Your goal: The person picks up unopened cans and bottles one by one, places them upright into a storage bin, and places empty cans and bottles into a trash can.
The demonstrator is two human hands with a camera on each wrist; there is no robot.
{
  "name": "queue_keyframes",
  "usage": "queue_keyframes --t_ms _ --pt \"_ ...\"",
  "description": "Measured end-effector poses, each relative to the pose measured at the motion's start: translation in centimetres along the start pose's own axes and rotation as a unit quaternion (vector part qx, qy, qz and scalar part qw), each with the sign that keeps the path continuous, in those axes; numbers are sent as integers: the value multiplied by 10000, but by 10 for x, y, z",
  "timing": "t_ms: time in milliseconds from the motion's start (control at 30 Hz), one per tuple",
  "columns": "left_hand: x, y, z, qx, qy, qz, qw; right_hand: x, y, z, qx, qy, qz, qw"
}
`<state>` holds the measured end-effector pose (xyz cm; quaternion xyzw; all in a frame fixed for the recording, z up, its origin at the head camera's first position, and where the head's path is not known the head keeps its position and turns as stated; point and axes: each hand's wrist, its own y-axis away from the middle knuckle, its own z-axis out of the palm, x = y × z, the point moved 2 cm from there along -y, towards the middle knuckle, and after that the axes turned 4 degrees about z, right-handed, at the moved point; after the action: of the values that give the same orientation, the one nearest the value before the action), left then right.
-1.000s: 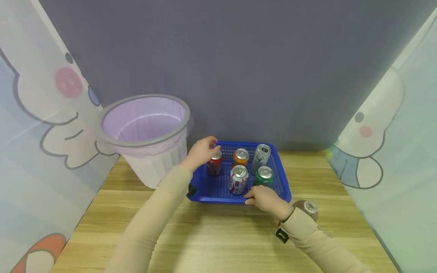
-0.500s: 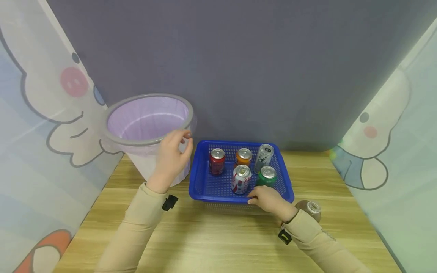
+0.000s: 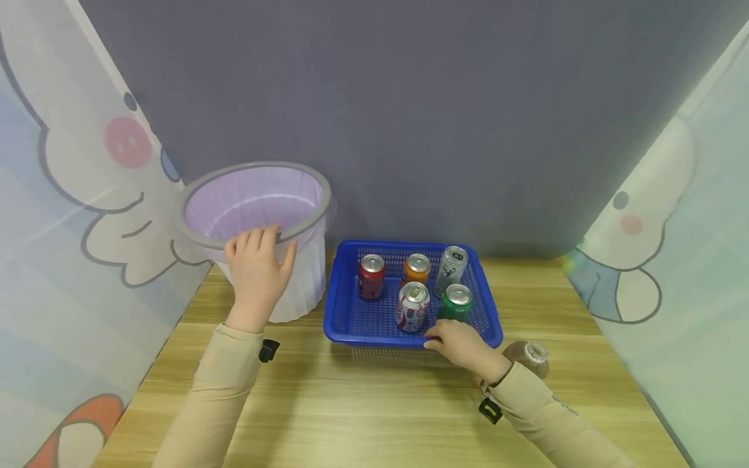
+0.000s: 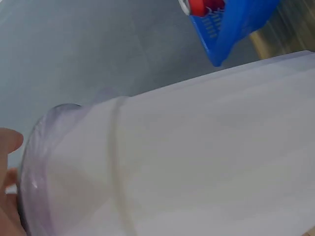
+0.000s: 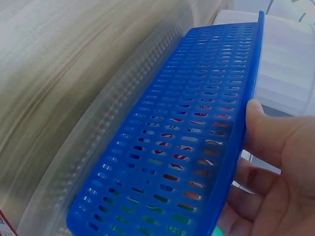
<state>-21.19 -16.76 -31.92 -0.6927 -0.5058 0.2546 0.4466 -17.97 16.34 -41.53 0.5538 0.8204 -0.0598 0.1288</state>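
Note:
My left hand (image 3: 257,273) is at the near side of the grey rim (image 3: 196,239) of a white trash bin (image 3: 301,283) lined with a pale purple bag. Its fingers reach over the rim and hold no loose item; the left wrist view shows the thumb (image 4: 10,141) beside it. With my right hand (image 3: 465,349) I pinch the front rim of a blue plastic basket (image 3: 363,339), thumb outside, fingers inside. Upright in the basket stand a red can (image 3: 371,279), an orange can (image 3: 416,268), a white-and-red can (image 3: 412,309), a silver can (image 3: 450,270) and a green can (image 3: 455,305).
A brown bottle (image 3: 529,357) stands on the wooden table (image 3: 363,416) just right of the basket, partly behind the right wrist. Beneath the basket, a pale see-through slotted wall (image 5: 98,113) shows. A grey panel (image 3: 433,117) rises behind.
My left hand has moved left from above the red can, away from the basket, to the bin's rim. The right hand keeps its hold on the basket, and the cans stand as before.

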Motion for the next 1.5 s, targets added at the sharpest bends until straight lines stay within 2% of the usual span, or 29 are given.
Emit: queue_keyframes --t_ms 100,300,567,733,967,1233,1500 --pt "-2 3 1 -146 -94 73 9998 3 2 1 -27 -85 59 9999" --pt "-1 5 4 -91 73 74 9999 13 7 -6 90 -211 108 9997" --pt "-4 3 5 111 53 -45 9999 31 18 -43 593 -219 -247 9977" --pt "-4 1 6 181 75 -19 9998 50 32 -66 697 -73 -96 9975" --pt "-3 4 6 173 77 -72 9998 66 46 -78 101 -61 201 9997" --pt "-2 6 4 127 100 -61 9999 81 59 -77 -385 208 9 9990" --pt "-2 6 3 57 102 -64 9999 89 68 -68 -1070 -173 479 9930"
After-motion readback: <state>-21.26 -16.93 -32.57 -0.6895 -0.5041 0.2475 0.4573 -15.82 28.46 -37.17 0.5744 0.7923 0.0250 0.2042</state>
